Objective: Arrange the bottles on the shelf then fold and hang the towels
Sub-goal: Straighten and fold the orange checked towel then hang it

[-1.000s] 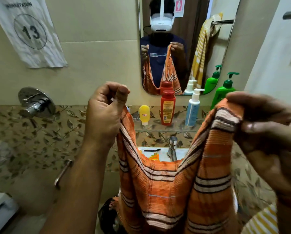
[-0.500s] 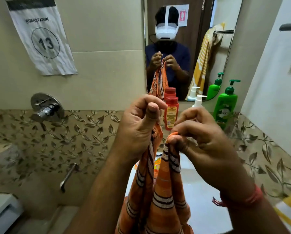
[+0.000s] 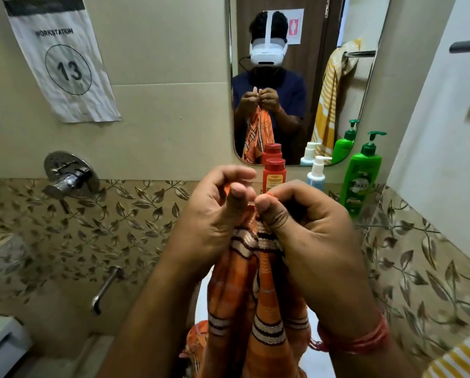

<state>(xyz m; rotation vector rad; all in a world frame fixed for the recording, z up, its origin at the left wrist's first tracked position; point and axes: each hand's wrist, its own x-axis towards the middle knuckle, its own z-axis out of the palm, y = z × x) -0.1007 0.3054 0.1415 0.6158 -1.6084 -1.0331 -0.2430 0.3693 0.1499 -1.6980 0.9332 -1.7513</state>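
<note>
An orange striped towel (image 3: pixel 258 304) hangs folded lengthwise in front of me. My left hand (image 3: pixel 214 219) and my right hand (image 3: pixel 307 227) pinch its top corners together, thumbs almost touching. Behind the hands, on the shelf under the mirror, stand a red bottle (image 3: pixel 274 174), a white-and-blue pump bottle (image 3: pixel 316 173) and a green pump bottle (image 3: pixel 360 175). My hands hide the shelf itself. A yellow striped towel (image 3: pixel 460 358) shows at the bottom right corner.
A mirror (image 3: pixel 304 77) above the shelf reflects me and a yellow towel on a rail. A chrome wall valve (image 3: pixel 69 177) and a spout (image 3: pixel 105 289) sit on the left wall. The white basin (image 3: pixel 201 298) lies below the towel. A dark rail end (image 3: pixel 467 46) juts in top right.
My hands came together from wide apart, folding the orange towel in half lengthwise. The two top corners now meet between my thumbs.
</note>
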